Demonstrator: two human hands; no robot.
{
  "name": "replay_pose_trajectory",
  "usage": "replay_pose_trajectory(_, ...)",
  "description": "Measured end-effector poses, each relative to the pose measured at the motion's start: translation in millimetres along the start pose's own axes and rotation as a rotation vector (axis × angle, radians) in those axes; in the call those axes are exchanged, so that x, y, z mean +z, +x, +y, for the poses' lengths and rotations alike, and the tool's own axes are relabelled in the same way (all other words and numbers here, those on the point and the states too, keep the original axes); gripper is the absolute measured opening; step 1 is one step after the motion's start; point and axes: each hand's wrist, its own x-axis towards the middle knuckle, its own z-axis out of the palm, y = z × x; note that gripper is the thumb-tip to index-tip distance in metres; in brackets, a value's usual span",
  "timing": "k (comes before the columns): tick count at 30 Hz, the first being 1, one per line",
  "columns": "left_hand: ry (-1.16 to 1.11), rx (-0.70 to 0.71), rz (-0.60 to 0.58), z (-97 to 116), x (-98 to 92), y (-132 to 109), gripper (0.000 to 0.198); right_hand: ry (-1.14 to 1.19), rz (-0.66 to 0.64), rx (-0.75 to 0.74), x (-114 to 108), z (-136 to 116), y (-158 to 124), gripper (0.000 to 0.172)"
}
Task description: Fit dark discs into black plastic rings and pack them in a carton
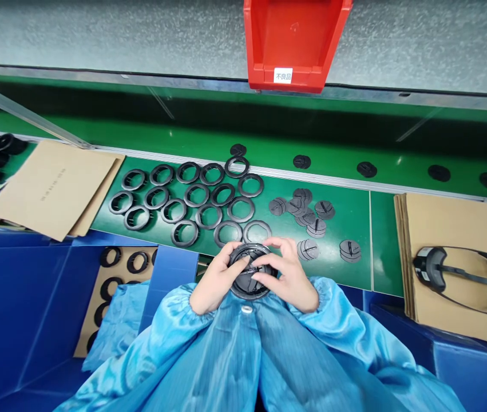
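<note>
Close to my body, at the bench's front edge, both hands hold a round black part [250, 289] made of a ring with a disc inside. My left hand [218, 278] grips its left rim, the thumb lying over the disc. On the other side my right hand [289, 276] has its fingers bent over the rim and the disc's raised bar. Several black rings [196, 195] lie on the green bench [260, 226] ahead and to the left. Thin dark discs [307, 216] lie in loose piles to the right.
A red bin [293, 43] hangs above the bench. Cardboard sheets [50, 189] lie at left; a cardboard stack [462, 229] at right bears a black strap-like item [430, 269]. A blue box [174, 286] at lower left holds rings. Several discs [367, 169] lie along the strip behind.
</note>
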Motion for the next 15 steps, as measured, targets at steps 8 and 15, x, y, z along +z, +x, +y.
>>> replay_pose_trajectory(8,-0.238,-0.051,-0.058,1.6,2.7,0.9,0.035,-0.059,0.011,-0.09,-0.9,-2.7,2.8,0.013)
replay_pose_trajectory(15,-0.334,-0.118,-0.06,1.5,2.7,2.1,0.037,0.116,0.014,0.052,-3.1,1.5,0.6,0.01)
